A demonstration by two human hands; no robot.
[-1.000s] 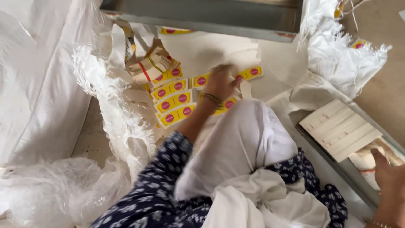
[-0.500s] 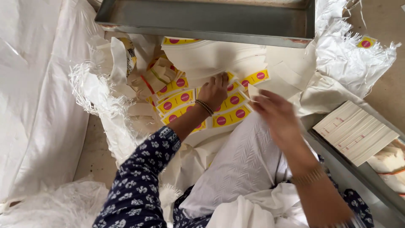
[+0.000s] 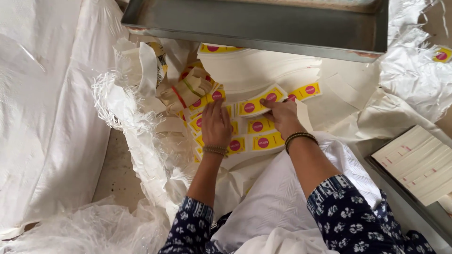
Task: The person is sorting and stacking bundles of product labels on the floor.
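Note:
Rows of small yellow labels with pink round spots (image 3: 258, 126) lie on white paper in front of me. My left hand (image 3: 215, 123) rests flat on the left end of the rows, fingers spread over the labels. My right hand (image 3: 281, 115) sits at the right of the rows; its fingertips pinch the lower edge of a yellow label strip (image 3: 260, 101) that is tilted upward. Both wrists wear bead bracelets. Bundles of labels tied with bands (image 3: 188, 91) lie just left of my left hand.
A grey metal tray (image 3: 263, 26) spans the top. A second tray at the right holds stacked white strips (image 3: 419, 162). White woven sacks (image 3: 42, 108) with frayed edges lie at the left, and white cloth covers my lap (image 3: 282, 207).
My right hand came in from the far right and reached the labels, taking hold of a strip. My left hand slid left along the rows.

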